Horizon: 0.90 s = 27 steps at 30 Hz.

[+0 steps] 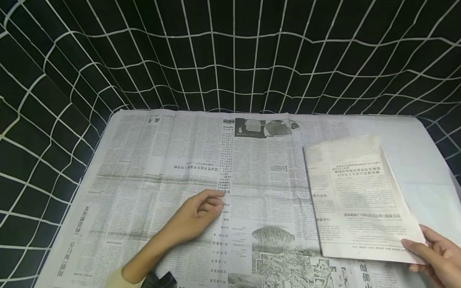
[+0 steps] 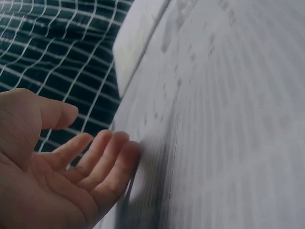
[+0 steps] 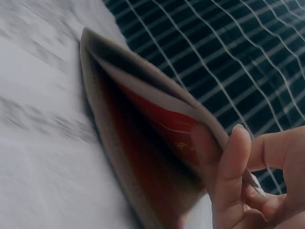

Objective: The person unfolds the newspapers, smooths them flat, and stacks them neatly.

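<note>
A folded newspaper [image 1: 354, 200] lies at a slant on the right side of the table. My right hand [image 1: 437, 254] pinches its near right corner, thumb on top and fingers underneath. In the right wrist view the layers of the folded newspaper [image 3: 157, 114] gape apart, and red printed areas show inside. My right hand [image 3: 252, 176] holds the edge there. Loosely curled and holding nothing, my left hand [image 1: 198, 216] is over the middle of the spread newspaper [image 1: 144, 188]. The left wrist view shows the fingers of that hand [image 2: 71, 167] beside the printed sheet, palm in sight.
Spread newspaper covers most of the white table [image 1: 425, 172], whose bare surface shows at the right. Black cloth with a white grid [image 1: 230, 52] hangs behind and at both sides. A black strap device [image 1: 158, 280] is on my left wrist.
</note>
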Available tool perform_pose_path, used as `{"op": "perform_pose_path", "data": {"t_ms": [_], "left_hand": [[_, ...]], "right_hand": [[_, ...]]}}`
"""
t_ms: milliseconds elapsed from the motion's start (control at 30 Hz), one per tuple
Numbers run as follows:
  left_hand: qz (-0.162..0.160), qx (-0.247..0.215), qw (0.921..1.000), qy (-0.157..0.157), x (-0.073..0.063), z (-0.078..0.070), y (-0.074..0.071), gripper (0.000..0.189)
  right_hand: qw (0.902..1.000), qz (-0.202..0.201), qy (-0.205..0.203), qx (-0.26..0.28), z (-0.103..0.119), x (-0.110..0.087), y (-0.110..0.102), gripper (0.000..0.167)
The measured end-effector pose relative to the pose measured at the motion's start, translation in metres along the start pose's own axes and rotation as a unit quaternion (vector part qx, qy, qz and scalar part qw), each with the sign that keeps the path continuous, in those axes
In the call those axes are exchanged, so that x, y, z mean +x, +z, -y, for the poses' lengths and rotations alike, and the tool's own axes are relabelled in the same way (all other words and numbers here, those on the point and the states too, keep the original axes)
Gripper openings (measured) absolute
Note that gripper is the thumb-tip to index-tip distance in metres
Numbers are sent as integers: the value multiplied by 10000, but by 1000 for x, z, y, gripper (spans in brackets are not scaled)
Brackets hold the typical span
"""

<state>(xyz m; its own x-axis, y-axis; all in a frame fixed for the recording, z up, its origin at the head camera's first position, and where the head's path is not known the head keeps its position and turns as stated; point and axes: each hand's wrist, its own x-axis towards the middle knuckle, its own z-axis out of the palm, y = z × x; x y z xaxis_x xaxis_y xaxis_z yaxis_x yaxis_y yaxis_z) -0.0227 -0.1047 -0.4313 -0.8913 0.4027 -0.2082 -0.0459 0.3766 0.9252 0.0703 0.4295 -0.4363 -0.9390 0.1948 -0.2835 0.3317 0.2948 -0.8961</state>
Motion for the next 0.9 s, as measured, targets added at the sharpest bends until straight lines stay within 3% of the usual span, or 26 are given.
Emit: {"op": "perform_pose_path", "data": {"t_ms": [133, 300, 467, 567, 667, 833, 900], "left_hand": [[179, -20, 9998, -10, 6, -7, 12, 41], [480, -168, 9987, 7, 12, -15, 26, 40], [679, -147, 9976, 3, 15, -20, 38, 38], [753, -2, 9971, 56, 16, -22, 45, 37], [847, 140, 9963, 103, 16, -24, 50, 38], [901, 153, 9958, 114, 16, -27, 55, 38], [913, 121, 9957, 126, 17, -28, 56, 38]], "right_hand": [[9910, 126, -34, -1331, -1, -19, 26, 38], [9892, 618, 229, -1312, -1, -29, 47, 64], [9871, 1059, 408, -1132, 5, -35, 71, 73], [9856, 1125, 383, -1206, 12, -39, 85, 74], [9823, 777, 202, -1690, 18, -42, 98, 68], [9623, -330, -278, -2686, 27, -35, 106, 63], [9651, -384, -278, -2576, 29, -29, 102, 63]]}}
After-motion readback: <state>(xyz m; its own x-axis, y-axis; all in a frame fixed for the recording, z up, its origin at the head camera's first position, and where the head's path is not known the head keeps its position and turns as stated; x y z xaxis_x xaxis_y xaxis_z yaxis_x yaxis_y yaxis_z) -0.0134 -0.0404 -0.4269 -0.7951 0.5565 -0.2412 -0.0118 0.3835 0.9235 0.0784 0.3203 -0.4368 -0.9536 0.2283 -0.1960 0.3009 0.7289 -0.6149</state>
